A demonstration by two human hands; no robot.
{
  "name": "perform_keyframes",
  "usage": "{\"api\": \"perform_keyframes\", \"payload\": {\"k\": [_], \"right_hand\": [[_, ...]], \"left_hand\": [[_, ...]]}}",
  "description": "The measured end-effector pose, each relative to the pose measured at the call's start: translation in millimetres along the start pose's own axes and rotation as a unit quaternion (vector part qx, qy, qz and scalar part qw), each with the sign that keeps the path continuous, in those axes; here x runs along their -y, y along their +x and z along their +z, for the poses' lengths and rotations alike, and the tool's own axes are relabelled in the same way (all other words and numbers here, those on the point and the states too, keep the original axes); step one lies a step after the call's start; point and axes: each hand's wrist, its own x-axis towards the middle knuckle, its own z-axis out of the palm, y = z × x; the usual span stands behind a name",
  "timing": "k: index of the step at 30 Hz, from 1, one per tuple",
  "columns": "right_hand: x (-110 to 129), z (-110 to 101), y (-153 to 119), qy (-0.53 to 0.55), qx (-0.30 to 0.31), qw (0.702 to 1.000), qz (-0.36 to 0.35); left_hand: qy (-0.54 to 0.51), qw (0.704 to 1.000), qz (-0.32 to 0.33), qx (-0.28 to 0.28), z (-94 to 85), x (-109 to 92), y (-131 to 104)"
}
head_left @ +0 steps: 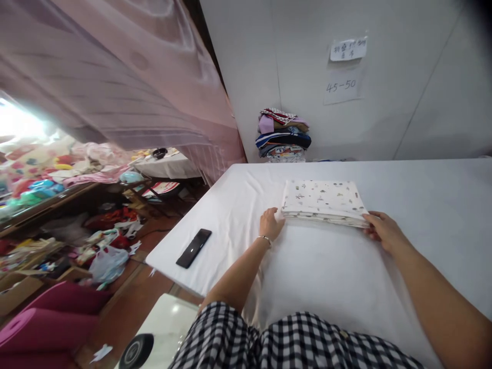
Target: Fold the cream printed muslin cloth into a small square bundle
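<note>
A folded white cloth with small printed figures [322, 197] lies on the white-covered table, its stacked layers showing along the near edge. At its near left corner is my left hand [271, 224], wearing a thin bracelet, with the fingers closed on the corner. My right hand [381, 229] pinches the near right corner, thumb on top and fingers at the side and below.
On the white table [234, 205], a black phone [194, 248] lies to the left. A pile of folded clothes [283, 134] stands by the wall at the back. Pink rolls [49, 328] and bags fill the floor at left.
</note>
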Motion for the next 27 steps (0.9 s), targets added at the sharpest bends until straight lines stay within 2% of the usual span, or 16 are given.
{"api": "perform_keyframes", "payload": {"k": [3, 5, 12, 17, 20, 23, 27], "right_hand": [[0, -1, -1, -0.002, 0.000, 1.000, -0.004], [1, -1, -3, -0.003, 0.005, 1.000, -0.007], [0, -3, 5, -0.027, 0.017, 0.999, -0.008], [1, -5, 8, -0.058, -0.002, 0.998, -0.018], [1, -4, 5, -0.093, -0.012, 0.996, -0.009], [1, -3, 1, -0.104, -0.020, 0.994, -0.002], [1, -3, -2, -0.097, -0.017, 0.995, 0.000]], "left_hand": [[-0.009, 0.997, -0.073, 0.038, 5.7, -7, -1], [-0.011, 0.994, -0.097, 0.049, 10.3, -13, 2], [0.008, 0.995, -0.087, 0.050, 19.7, -19, 12], [0.033, 0.999, -0.018, 0.021, 13.7, -15, 13], [0.033, 0.998, -0.025, 0.049, 12.0, -11, 12], [-0.006, 0.997, -0.039, 0.063, 13.5, -4, 9], [-0.117, 0.989, -0.069, 0.051, 14.3, 0, 4]]}}
